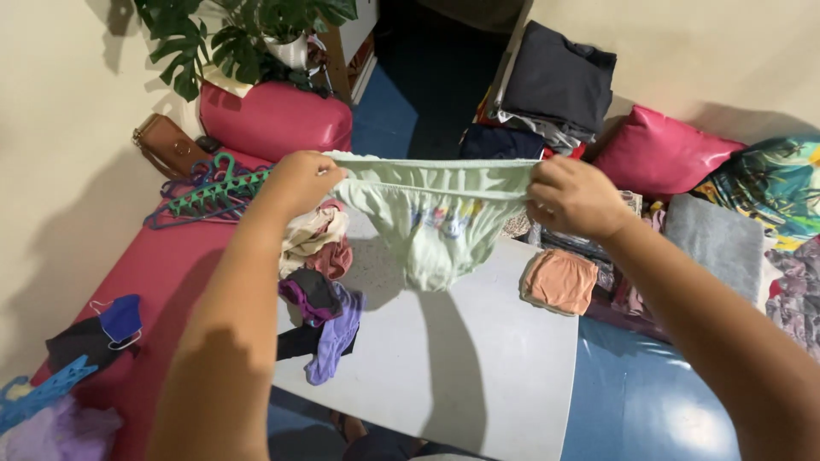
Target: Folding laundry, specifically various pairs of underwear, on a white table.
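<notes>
Underwear (436,226), pale green with a small coloured print on the front, held up and stretched flat by its waistband above a white table (478,376). Left hand (299,181) closed on the left end of the waistband, fingers pinched tight into the gathered cloth. Right hand (574,198) closed on the right end, fingers curled over the band, thumb hidden. Garment hanging free between the two hands, clear of the tabletop, casting a shadow on it. Below the left forearm, a loose heap of small clothes (318,282) in cream, pink, black and purple at the table's left edge. Just under the right hand, a folded peach piece (559,280) at the table's right edge. Green hangers (213,192) on the red mat (154,282) to the left, near a brown bag (166,145). Beyond the underwear, a stack of dark folded clothes (555,81), pink cushions (658,154), a potted plant (248,34).
</notes>
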